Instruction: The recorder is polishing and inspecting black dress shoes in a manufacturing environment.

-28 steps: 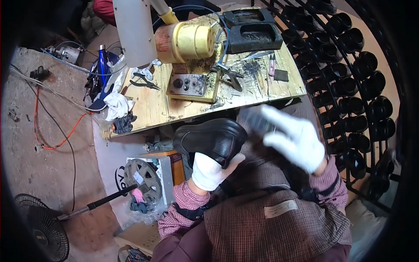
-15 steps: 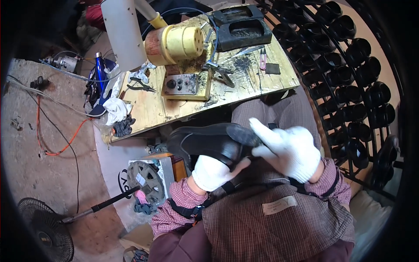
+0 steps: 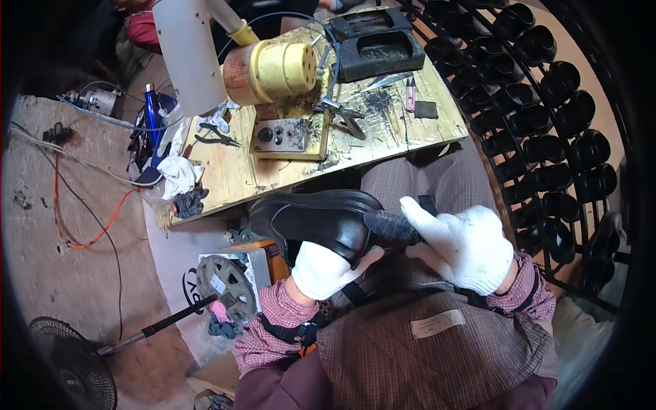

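Note:
My left hand [image 3: 328, 272], in a white knitted glove, is inside the opening of a black leather shoe [image 3: 321, 229] and grips it. The shoe lies on its side above my lap, sole edge toward the bench. In my right hand [image 3: 471, 249], also gloved in white, is a dark elongated brush-like tool [image 3: 393, 227], its exact kind unclear. Its tip meets or nearly meets the shoe's shiny toe. My right thumb and fingers close round the tool's near end.
A wooden workbench [image 3: 225, 174] ahead holds a yellow cylindrical machine part [image 3: 287, 68], a control box [image 3: 280, 134], pliers [image 3: 217, 135], snips [image 3: 411, 93] and a black tray [image 3: 379, 51]. Racks of black shoes [image 3: 540, 147] stand at right; a fan [image 3: 72, 362] is at lower left.
The brush-like tool has drawn back rightward from over the shoe's toe, and my right hand has shifted slightly right. My left hand has tilted the shoe a little, showing more of its sole edge.

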Demonstrator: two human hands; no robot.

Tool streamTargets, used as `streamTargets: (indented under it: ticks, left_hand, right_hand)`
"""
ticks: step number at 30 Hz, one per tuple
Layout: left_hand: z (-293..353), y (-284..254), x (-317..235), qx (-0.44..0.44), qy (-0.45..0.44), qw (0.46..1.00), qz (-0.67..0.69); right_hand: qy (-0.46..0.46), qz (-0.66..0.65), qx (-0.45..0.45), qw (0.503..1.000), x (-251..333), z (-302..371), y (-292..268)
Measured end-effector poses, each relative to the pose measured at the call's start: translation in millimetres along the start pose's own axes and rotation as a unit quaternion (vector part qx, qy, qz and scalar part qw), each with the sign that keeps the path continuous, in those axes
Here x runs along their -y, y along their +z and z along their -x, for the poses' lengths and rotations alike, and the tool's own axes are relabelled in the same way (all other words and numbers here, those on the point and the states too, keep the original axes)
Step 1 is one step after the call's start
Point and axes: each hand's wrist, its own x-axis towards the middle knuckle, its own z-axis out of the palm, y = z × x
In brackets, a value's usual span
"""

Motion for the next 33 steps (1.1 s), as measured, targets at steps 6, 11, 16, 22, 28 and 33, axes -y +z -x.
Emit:
streamTargets:
  ticks: [6, 11, 16, 22, 28, 33]
  left_hand:
    - [1, 3, -7, -0.011, -0.029, 0.998, 0.049]
    - [21, -19, 17, -0.09, -0.16, 0.982, 0.05]
    - [30, -18, 8, -0.158, -0.196, 0.959, 0.13]
    - [11, -28, 3, -0.099, -0.095, 0.988, 0.069]
    - [-14, 12, -2, 0.145, 0.069, 0.986, 0.039]
    - [-44, 23, -25, 0.281, 0.126, 0.948, 0.085]
  right_hand:
    - [-0.021, 0.009, -0.035, 0.999, -4, 2, -1]
    - [0.014, -0.007, -0.079, 0.997, -42, -2, 26]
    - [0.227, -0.012, -0.15, 0.962, -139, -81, 96]
    - [0.178, 0.059, -0.105, 0.977, -140, -94, 116]
    - [-0.09, -0.105, -0.134, 0.981, -55, -19, 0]
    - [-0.122, -0.194, 0.149, 0.962, -8, 41, -22]
